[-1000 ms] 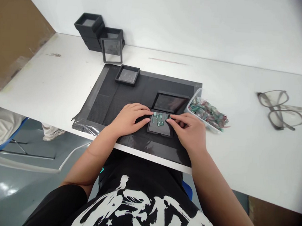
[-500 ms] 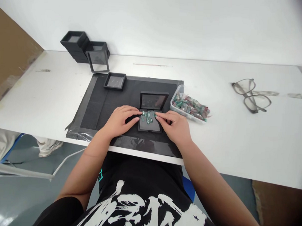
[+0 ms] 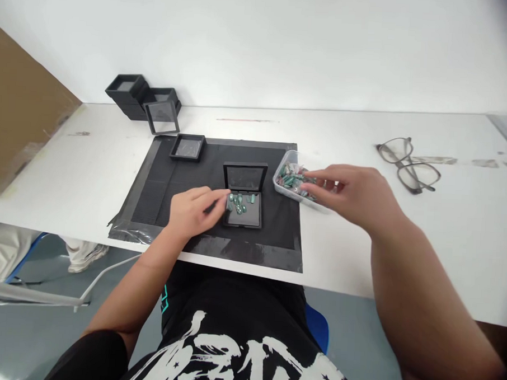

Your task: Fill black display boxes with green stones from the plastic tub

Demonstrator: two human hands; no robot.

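A small black box (image 3: pixel 243 217) lies open on a black mat (image 3: pixel 174 181), with several green stones (image 3: pixel 240 203) inside and its lid (image 3: pixel 244 177) standing up behind. My left hand (image 3: pixel 191 208) rests on the mat at the box's left edge, its fingers curled and the fingertips touching the box by the stones. My right hand (image 3: pixel 354 191) is raised over a clear plastic tub (image 3: pixel 283 174) of green and red stones, fingers reaching into the pile and apart. I cannot tell whether it holds a stone.
A second open black box (image 3: pixel 187 147) sits at the mat's far left. A stack of black boxes (image 3: pixel 138 95) and a loose lid (image 3: pixel 161 117) stand by the wall. Spectacles (image 3: pixel 408 163) lie on the white table (image 3: pixel 403 236) to the right. Brown cardboard (image 3: pixel 16 123) borders the left.
My right hand has left the open box and moved right to the tub of stones. My left hand has stayed at the box's left edge. The view has shifted slightly.
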